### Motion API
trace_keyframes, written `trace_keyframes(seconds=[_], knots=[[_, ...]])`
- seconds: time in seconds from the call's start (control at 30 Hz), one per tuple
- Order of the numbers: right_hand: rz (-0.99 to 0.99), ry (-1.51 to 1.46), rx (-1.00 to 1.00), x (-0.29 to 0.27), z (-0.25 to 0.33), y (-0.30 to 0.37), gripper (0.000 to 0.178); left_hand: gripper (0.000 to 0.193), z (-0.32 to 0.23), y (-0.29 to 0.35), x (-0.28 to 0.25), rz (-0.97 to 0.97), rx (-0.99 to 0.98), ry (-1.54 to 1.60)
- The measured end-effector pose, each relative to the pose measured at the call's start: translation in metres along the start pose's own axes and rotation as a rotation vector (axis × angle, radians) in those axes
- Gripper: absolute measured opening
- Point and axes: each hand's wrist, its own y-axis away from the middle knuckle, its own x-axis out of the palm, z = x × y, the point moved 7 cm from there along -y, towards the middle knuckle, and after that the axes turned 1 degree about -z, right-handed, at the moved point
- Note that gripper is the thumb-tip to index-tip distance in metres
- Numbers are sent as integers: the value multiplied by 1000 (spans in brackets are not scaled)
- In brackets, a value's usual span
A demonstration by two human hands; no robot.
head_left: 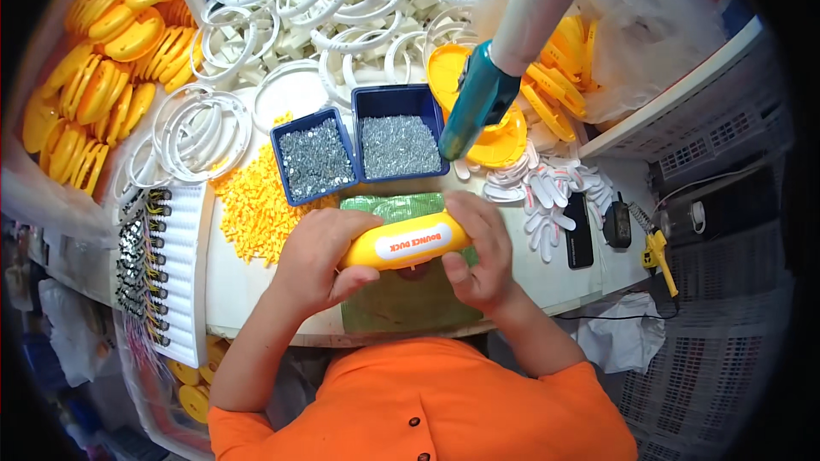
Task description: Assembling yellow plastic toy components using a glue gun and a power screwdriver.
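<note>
1 yellow part [367,254] w/ a white label is over the green mat [408,312], b/w both hands. L hand [314,254] is curled part open, holding its left end; R hand [489,258] is curled too, holding its right end. Just past: 2 blue bins [395,102] of tiny metal bits, 1 yellow pile [248,215] to their left, 1 teal tool [483,94] hanging. Off right: 1 blk phone [580,235]. At back: white rings [354,13], too many to ct.
</note>
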Motion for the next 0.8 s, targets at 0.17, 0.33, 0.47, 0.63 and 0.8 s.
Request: trace_keyframes(seconds=[0.17, 0.33, 0.47, 0.63, 0.8], knots=[[-62, -386, 48, -19, -24, 36, 64, 36, -43, 44, 25, 208, 340, -210], [47, -366, 480, -22, -50, 59, 55, 25, -51, 97, 50, 206, 352, -213], [203, -319, 379, -3, -36, 69, 52, 22, -53, 102, 49, 179, 286, -244], [468, -523, 479, 39, -22, 66, 54, 23, -67, 103, 15, -53, 279, -187], [366, -815, 505, 35, -17, 75, 73, 53, -72, 130, -86, -471, -45, 119]])
